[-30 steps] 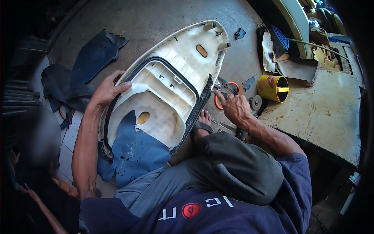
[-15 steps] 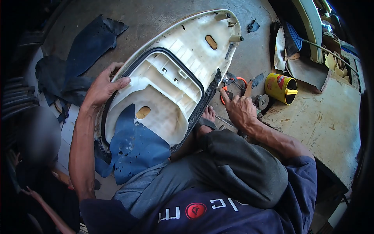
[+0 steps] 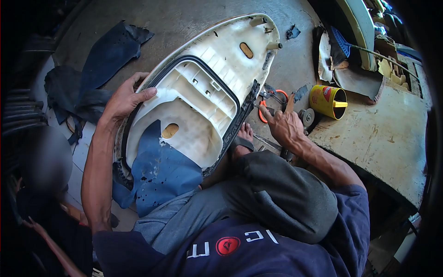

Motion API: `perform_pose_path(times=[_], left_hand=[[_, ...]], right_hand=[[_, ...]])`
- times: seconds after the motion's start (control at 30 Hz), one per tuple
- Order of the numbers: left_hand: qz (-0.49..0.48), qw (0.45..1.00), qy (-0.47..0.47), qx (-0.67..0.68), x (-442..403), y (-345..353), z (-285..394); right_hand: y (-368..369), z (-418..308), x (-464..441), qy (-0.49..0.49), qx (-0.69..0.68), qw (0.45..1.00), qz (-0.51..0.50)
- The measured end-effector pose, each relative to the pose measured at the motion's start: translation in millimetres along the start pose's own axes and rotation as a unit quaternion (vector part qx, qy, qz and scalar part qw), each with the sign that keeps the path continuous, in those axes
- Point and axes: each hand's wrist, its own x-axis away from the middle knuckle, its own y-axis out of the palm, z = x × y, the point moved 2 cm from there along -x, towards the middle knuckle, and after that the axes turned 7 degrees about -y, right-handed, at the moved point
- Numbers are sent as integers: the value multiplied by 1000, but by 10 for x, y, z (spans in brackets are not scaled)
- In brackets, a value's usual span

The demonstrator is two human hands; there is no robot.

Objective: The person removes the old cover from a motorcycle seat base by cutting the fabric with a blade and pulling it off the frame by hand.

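A long white plastic seat base [image 3: 226,55] leans across my lap, hollow side up, with black trim along its edges. My left hand [image 3: 131,97] grips its left rim, thumb over the edge. A blue sheet with small holes [image 3: 166,171] hangs over its lower end. My right hand [image 3: 285,125] is closed around a tool with a wooden handle [image 3: 290,102], index finger extended toward the base's right edge. The tool's working end is hard to make out. Orange-handled scissors [image 3: 264,112] lie on the floor just beyond that hand.
A yellow can [image 3: 323,99] and an angle grinder [image 3: 306,116] are to the right, by a worn wooden board [image 3: 378,138]. Dark blue scraps [image 3: 108,55] lie at the upper left. Another person [image 3: 50,217] is at the lower left. A blue swatter [image 3: 340,41] leans upper right.
The view shifts slightly between frames. My left hand keeps its hold on the base, and my right hand stays beside its right edge with little change.
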Motion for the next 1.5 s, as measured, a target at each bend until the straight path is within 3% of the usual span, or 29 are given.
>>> perform_pose_path(times=[0.1,0.2,0.3,0.37,0.47,0.57,0.7,1.07,1.17,1.4,1.5], left_hand=[[-4,1000,-2,3,19,20,52],[-32,999,2,14,-11,13,4],[-32,999,12,35,-27,8,12],[-14,1000,6,-8,-56,-22,-42],[-6,1000,12,-20,-4,-5,24],[-25,1000,13,4,-58,-17,-65],[-3,1000,-4,2,34,6,31],[-1,1000,1,-15,-39,-13,-18],[-16,1000,-11,-21,-29,5,-6],[8,1000,-3,-4,47,30,34],[-28,999,-29,2,-24,18,87]], right_hand=[[57,-160,-135,3,21,1000,-19],[140,-186,-69,89,-188,978,-30],[620,-48,-33,73,-265,960,55],[263,-93,31,84,-238,967,24],[-80,-129,144,56,-44,997,-7],[113,-136,49,24,38,995,-88],[-72,-194,52,63,46,996,-44],[-407,-208,160,67,-6,996,-58],[-335,-221,54,32,18,999,-21],[-84,-287,-138,31,107,991,-69],[76,-333,-127,80,37,994,-59]])
